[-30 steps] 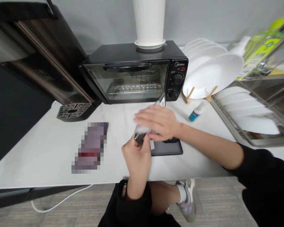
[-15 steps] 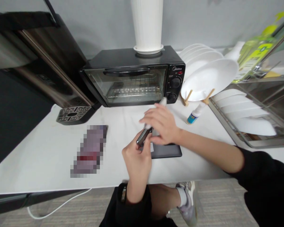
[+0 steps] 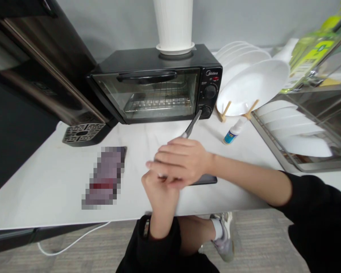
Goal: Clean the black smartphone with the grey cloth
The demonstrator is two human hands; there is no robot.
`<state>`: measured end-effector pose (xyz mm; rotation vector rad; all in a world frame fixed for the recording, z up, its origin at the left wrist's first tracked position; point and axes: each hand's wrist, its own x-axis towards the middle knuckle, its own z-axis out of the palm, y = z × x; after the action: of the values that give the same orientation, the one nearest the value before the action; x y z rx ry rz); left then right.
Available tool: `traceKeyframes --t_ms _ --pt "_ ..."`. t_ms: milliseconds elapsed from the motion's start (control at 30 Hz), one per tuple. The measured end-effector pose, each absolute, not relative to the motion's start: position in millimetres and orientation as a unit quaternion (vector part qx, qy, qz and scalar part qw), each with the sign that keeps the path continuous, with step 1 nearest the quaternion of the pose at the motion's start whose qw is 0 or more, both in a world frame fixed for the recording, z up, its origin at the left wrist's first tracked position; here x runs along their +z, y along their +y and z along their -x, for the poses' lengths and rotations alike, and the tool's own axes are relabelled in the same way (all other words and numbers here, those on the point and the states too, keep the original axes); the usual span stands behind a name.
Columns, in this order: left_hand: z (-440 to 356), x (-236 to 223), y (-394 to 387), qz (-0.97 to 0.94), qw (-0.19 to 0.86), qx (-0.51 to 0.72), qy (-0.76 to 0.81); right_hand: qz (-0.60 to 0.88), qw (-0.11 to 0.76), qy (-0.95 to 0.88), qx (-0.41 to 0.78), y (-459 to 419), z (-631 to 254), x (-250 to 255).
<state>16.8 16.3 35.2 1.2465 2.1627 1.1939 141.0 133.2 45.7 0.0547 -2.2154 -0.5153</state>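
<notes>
My left hand (image 3: 161, 191) is closed around the lower end of a knife (image 3: 193, 123), just above the counter. Its narrow grey blade points up and to the right, toward the oven knobs. Across the handle lies my right hand (image 3: 183, 161), its fingers together and curled over the knife and the top of my left hand. Most of the handle is hidden. A small whitish bit shows at the right fingertips, too little to name. Under my right wrist, a flat dark slab (image 3: 206, 179) lies on the counter, partly covered.
Behind the hands stands a black toaster oven (image 3: 156, 96) with a white pot (image 3: 174, 26) on top. Left are a drink machine (image 3: 83, 132) and a pixelated phone-shaped object (image 3: 105, 176). Right are a small spray bottle (image 3: 232, 132), racked plates (image 3: 252, 89) and a sink (image 3: 284, 163).
My right hand has slid down and left along the knife, now covering the handle and more of my left hand. More of the blade shows. The view has shifted slightly.
</notes>
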Motion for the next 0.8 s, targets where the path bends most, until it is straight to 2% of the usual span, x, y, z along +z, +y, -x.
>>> traceKeyframes --t_ms 167,333,467,567,733,800 --pt "-18 33 16 -0.498 0.146 0.548 0.656 0.122 0.484 -0.849 -0.174 148 -150 51" --pt "-14 27 14 -0.511 0.132 0.503 0.684 -0.050 0.425 -0.884 -0.186 123 -139 58" --pt "-19 31 15 -0.497 0.138 0.543 0.663 0.122 0.479 -0.862 -0.112 142 -150 70" --pt "-20 32 16 -0.499 0.135 0.560 0.648 0.198 0.458 -0.862 -0.086 140 -147 73" --pt "-16 28 17 -0.532 0.074 0.547 0.642 0.064 0.377 -0.918 -0.107 120 -134 69" --pt "-17 29 17 -0.521 0.082 0.554 0.644 0.109 0.389 -0.909 -0.106 130 -141 70"
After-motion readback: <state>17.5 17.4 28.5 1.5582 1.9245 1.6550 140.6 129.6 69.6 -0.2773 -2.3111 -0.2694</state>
